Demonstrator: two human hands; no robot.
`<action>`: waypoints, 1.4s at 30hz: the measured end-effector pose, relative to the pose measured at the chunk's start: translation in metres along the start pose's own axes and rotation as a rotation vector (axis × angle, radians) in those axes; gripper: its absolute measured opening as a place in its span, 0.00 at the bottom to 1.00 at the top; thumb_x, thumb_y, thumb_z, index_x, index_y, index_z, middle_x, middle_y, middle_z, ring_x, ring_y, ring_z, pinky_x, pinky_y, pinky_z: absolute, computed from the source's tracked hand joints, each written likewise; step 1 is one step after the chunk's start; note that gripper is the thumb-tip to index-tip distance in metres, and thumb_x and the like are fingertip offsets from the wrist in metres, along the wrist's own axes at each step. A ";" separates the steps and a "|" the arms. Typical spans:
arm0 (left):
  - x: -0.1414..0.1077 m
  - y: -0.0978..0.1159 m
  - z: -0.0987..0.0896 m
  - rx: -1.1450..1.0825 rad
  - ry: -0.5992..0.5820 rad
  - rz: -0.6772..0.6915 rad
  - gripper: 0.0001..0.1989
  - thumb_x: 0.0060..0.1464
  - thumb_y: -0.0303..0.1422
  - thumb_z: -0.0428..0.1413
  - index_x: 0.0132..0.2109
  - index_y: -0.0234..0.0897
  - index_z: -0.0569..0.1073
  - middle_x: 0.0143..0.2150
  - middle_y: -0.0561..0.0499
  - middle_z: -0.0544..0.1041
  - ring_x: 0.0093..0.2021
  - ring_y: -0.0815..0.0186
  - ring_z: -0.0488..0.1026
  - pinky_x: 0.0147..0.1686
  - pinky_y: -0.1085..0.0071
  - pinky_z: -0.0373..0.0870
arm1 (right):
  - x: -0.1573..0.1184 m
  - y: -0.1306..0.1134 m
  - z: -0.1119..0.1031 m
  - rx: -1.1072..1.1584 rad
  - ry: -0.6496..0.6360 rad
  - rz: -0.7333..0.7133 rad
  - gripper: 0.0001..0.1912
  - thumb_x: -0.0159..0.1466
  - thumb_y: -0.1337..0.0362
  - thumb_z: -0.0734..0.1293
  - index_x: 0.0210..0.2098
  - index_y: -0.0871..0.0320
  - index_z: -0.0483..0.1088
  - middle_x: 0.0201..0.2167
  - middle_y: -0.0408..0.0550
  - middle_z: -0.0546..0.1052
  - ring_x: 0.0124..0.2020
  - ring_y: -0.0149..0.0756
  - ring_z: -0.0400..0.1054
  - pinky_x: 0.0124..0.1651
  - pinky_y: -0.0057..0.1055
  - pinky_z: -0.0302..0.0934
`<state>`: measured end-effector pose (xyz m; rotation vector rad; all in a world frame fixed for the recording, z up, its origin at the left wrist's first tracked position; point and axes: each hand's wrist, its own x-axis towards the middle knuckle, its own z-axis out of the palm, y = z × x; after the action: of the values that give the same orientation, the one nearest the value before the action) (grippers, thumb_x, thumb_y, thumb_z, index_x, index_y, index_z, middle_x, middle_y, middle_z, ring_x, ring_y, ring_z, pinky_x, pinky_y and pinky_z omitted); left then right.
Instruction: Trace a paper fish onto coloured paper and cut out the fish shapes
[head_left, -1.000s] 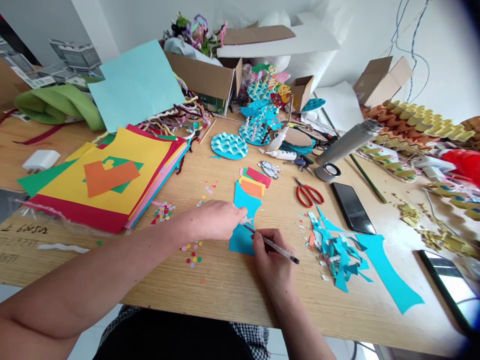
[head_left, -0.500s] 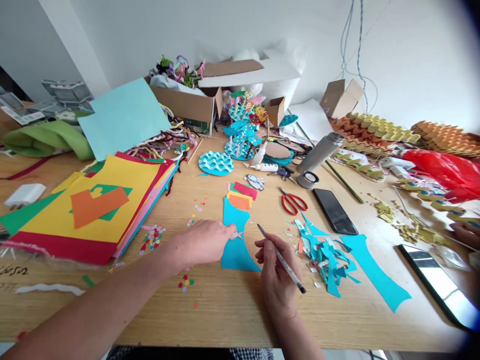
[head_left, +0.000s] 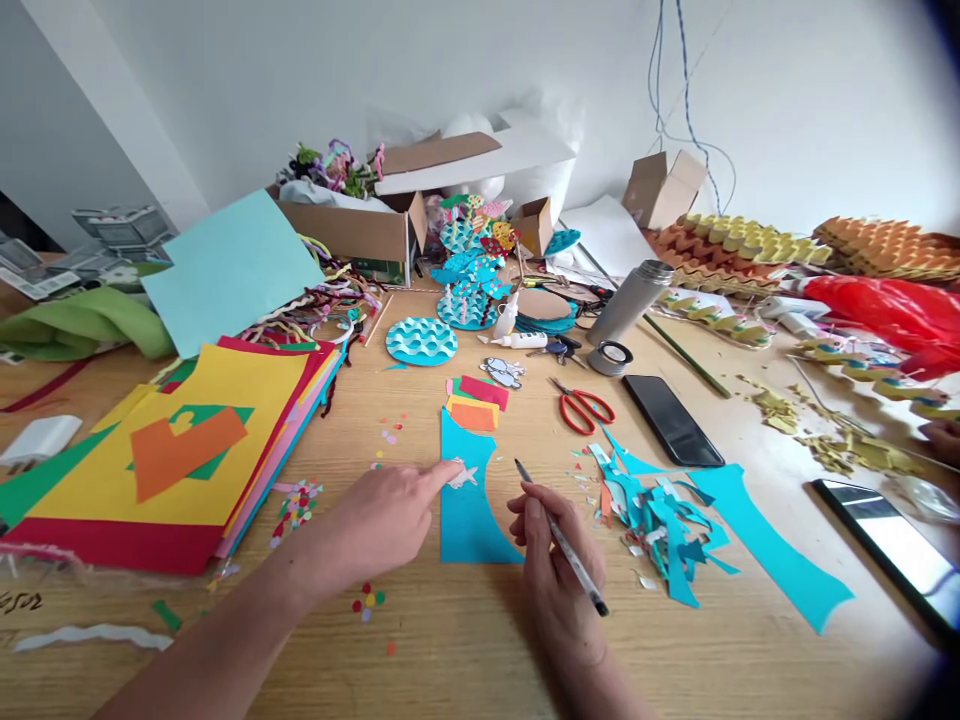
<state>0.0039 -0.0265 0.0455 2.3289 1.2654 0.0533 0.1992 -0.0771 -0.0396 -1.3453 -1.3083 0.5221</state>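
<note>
A blue paper piece (head_left: 472,525) with a curved right edge lies on the table, and a small pale fish cutout (head_left: 463,474) rests on it. The index finger of my left hand (head_left: 394,510) touches the cutout's left part; the other fingers are curled in, and what they may hold is hidden. Just right of the blue paper, my right hand (head_left: 559,545) holds a pen (head_left: 566,545), its tip pointing up and left, off the paper. Orange and red paper scraps (head_left: 480,393) sit at the blue paper's top edge.
Red-handled scissors (head_left: 585,408), a phone (head_left: 673,420) and a steel flask (head_left: 630,303) stand or lie beyond my right hand. Blue offcuts (head_left: 667,525) are heaped at right. Coloured sheets (head_left: 247,400) are stacked at left. Another person's hand (head_left: 941,437) shows at the right edge.
My left hand has shifted from gripping near the fish cutout to pointing at it with the index finger, uncovering more of it. The view has shifted slightly. My right hand still holds the pen.
</note>
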 end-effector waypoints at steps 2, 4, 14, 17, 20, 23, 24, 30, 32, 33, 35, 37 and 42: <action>-0.004 -0.003 -0.004 -0.003 0.024 -0.006 0.30 0.55 0.22 0.42 0.64 0.48 0.58 0.54 0.50 0.75 0.51 0.61 0.73 0.50 0.65 0.67 | 0.000 0.000 0.000 -0.006 0.000 0.002 0.09 0.68 0.63 0.60 0.45 0.55 0.69 0.32 0.45 0.75 0.25 0.28 0.68 0.29 0.27 0.66; -0.009 -0.007 -0.007 -0.005 0.042 -0.021 0.31 0.55 0.22 0.41 0.64 0.48 0.57 0.55 0.51 0.74 0.53 0.61 0.72 0.51 0.65 0.67 | 0.000 0.000 0.000 -0.011 0.000 0.002 0.09 0.68 0.63 0.60 0.45 0.55 0.69 0.32 0.45 0.75 0.25 0.28 0.68 0.29 0.27 0.66; -0.013 -0.034 -0.002 -0.081 0.076 -0.093 0.29 0.53 0.22 0.42 0.61 0.46 0.63 0.57 0.52 0.72 0.57 0.63 0.68 0.56 0.65 0.63 | 0.001 0.000 0.000 -0.014 -0.003 0.004 0.09 0.68 0.63 0.60 0.44 0.55 0.69 0.31 0.44 0.74 0.25 0.28 0.68 0.27 0.25 0.66; -0.009 -0.037 0.002 -0.123 0.081 -0.068 0.29 0.53 0.21 0.42 0.60 0.45 0.63 0.58 0.53 0.71 0.57 0.64 0.68 0.56 0.66 0.63 | 0.002 -0.001 0.000 -0.014 0.011 0.017 0.09 0.67 0.62 0.60 0.43 0.56 0.69 0.30 0.45 0.74 0.24 0.28 0.67 0.24 0.23 0.65; -0.008 -0.039 0.006 -0.138 0.094 -0.066 0.29 0.52 0.21 0.43 0.60 0.45 0.64 0.58 0.53 0.71 0.57 0.65 0.69 0.56 0.67 0.64 | 0.002 -0.001 0.001 -0.006 0.011 0.015 0.09 0.67 0.61 0.60 0.43 0.56 0.69 0.30 0.45 0.74 0.24 0.28 0.67 0.24 0.23 0.66; -0.009 -0.041 0.008 -0.154 0.109 -0.061 0.30 0.51 0.20 0.43 0.60 0.45 0.64 0.58 0.53 0.71 0.57 0.64 0.69 0.56 0.67 0.63 | 0.002 0.001 0.001 -0.012 -0.003 0.009 0.09 0.67 0.61 0.60 0.43 0.55 0.69 0.30 0.44 0.73 0.24 0.28 0.68 0.25 0.24 0.66; -0.010 -0.041 0.009 -0.159 0.112 -0.059 0.30 0.51 0.20 0.43 0.60 0.45 0.63 0.58 0.54 0.71 0.57 0.64 0.69 0.56 0.67 0.63 | 0.002 0.002 0.002 -0.015 -0.008 0.006 0.09 0.67 0.61 0.60 0.43 0.55 0.69 0.30 0.44 0.73 0.24 0.28 0.68 0.26 0.24 0.66; -0.013 -0.041 0.000 -0.135 0.112 -0.079 0.29 0.51 0.20 0.43 0.60 0.44 0.63 0.58 0.52 0.72 0.56 0.64 0.69 0.55 0.67 0.63 | 0.004 0.006 0.004 -0.012 -0.008 -0.018 0.09 0.68 0.61 0.59 0.44 0.55 0.68 0.30 0.44 0.73 0.24 0.27 0.68 0.26 0.24 0.66; -0.014 -0.042 -0.005 -0.127 0.119 -0.078 0.28 0.52 0.21 0.43 0.59 0.43 0.64 0.57 0.52 0.72 0.56 0.64 0.69 0.55 0.68 0.63 | 0.004 0.005 0.004 -0.007 -0.002 -0.023 0.09 0.68 0.61 0.59 0.44 0.56 0.68 0.30 0.44 0.73 0.24 0.28 0.68 0.25 0.24 0.66; -0.013 -0.042 -0.008 -0.122 0.131 -0.079 0.27 0.53 0.21 0.43 0.59 0.42 0.64 0.56 0.52 0.73 0.55 0.65 0.70 0.54 0.69 0.63 | 0.004 0.005 0.004 -0.006 0.001 -0.024 0.10 0.67 0.61 0.59 0.44 0.56 0.68 0.30 0.44 0.73 0.24 0.28 0.68 0.25 0.24 0.66; -0.011 -0.042 -0.011 -0.097 0.166 -0.092 0.24 0.54 0.23 0.43 0.57 0.42 0.66 0.52 0.51 0.76 0.53 0.64 0.71 0.52 0.69 0.64 | 0.003 0.005 0.003 -0.007 0.004 -0.027 0.10 0.67 0.60 0.60 0.44 0.56 0.68 0.30 0.45 0.74 0.24 0.28 0.68 0.25 0.24 0.66; -0.005 -0.043 -0.013 -0.049 0.205 -0.109 0.21 0.55 0.24 0.44 0.53 0.41 0.69 0.46 0.50 0.78 0.48 0.63 0.73 0.48 0.69 0.66 | 0.003 0.004 0.002 -0.011 0.001 -0.037 0.10 0.67 0.60 0.60 0.43 0.56 0.69 0.30 0.45 0.74 0.24 0.28 0.68 0.26 0.24 0.66; 0.016 -0.042 -0.007 0.052 0.190 -0.133 0.09 0.51 0.28 0.52 0.39 0.39 0.74 0.44 0.46 0.76 0.50 0.58 0.70 0.48 0.66 0.64 | 0.002 0.001 -0.001 -0.042 -0.018 -0.086 0.09 0.67 0.61 0.60 0.43 0.56 0.69 0.30 0.46 0.74 0.25 0.30 0.69 0.27 0.25 0.67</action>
<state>-0.0214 0.0080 0.0305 2.3215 1.5289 0.2040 0.2008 -0.0757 -0.0392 -1.3155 -1.3923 0.4505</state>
